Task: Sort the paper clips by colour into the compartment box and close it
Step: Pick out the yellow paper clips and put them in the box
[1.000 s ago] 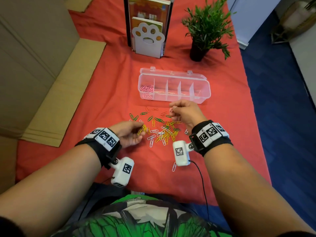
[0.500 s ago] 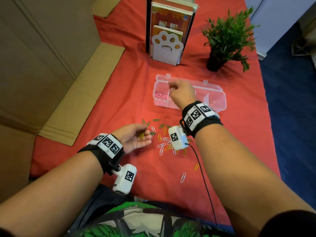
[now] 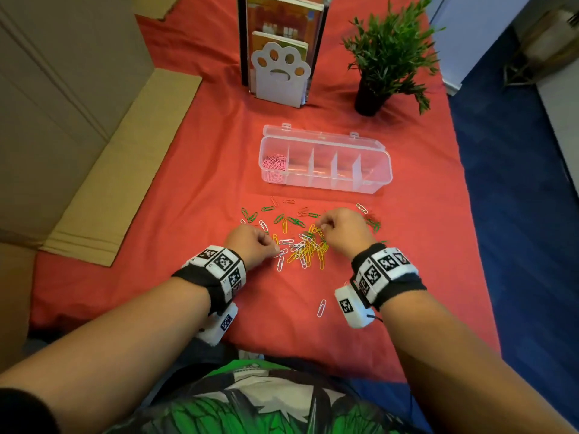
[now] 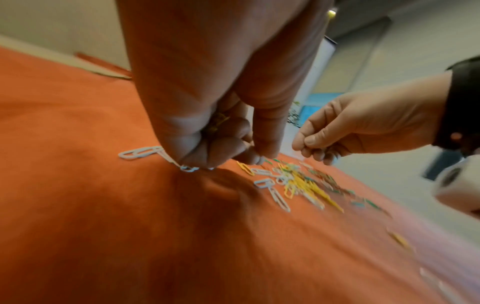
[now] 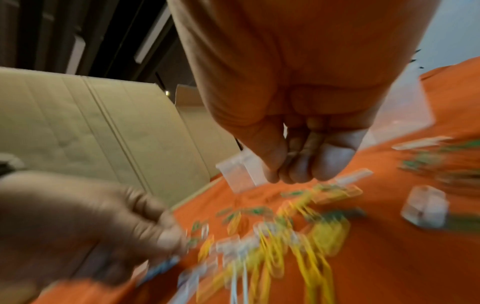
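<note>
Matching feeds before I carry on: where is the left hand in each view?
Head: left hand lower centre-left, beside the yellow clip pile.
Left wrist: hand fills top centre, yellow clips in its fist.
Right wrist: hand lower left, blurred.
Shared landmark: that yellow clip pile.

a red cloth (image 3: 194, 170) covers the counter, flattened cardboard (image 3: 125, 170) on its left edge, blue carpet (image 3: 517, 214) (rather dim) to the right.

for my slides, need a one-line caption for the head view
Both hands pick at loose paper clips before an open compartment box holding pink clips.
</note>
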A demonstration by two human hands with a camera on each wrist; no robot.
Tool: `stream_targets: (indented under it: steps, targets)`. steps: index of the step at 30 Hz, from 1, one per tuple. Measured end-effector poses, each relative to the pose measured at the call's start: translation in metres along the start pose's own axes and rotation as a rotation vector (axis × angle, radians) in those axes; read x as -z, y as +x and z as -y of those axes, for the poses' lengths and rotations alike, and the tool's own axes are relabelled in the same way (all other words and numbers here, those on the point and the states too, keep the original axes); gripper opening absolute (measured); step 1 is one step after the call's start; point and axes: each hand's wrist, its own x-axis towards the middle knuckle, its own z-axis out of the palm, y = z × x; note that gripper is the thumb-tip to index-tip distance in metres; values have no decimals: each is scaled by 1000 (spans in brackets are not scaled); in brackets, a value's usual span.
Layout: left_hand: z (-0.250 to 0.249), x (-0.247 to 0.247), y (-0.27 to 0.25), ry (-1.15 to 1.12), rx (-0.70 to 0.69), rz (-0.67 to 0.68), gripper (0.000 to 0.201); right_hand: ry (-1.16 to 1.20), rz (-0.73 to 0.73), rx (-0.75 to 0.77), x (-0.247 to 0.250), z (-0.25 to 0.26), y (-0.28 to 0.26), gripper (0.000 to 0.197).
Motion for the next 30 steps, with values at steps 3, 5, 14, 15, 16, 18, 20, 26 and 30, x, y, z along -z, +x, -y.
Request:
stream_targets:
  steps: [3,5,14,15,16,18,20,26,30]
  targets:
    - [-9,-10,-4,260,-63,-20,14,-43,-35,20,-21,-18,-17,21]
    - [-14,-17,-7,297,-148,-32,17,-40,-89,10,-34,-25,-27,21]
    - [-14,-26,-8,475,-323,-19,24,-90,-123,34,-57,-32,-37,35]
    - [-12,-23,-7,472,-301,-45,21,-61,-123,20,-55,-35,-36,37]
    - [-11,-19,-6,464,-272,-70,21,-26,-118,-2,-52,-38,-34,37]
    - [-8,-14,-3,441,-215,-109,28,74,-115,-80,-44,-43,-31,29]
    - [-8,-13,-1,417,-226,-129,29,262,-115,-185,-34,-46,-28,29]
    - [-24,-42,-2,443,-353,-40,26,324,-138,-299,-23,-45,-25,13]
    - [-25,-54,1,456,-317,-82,37,33,-123,-231,-38,-36,-17,31]
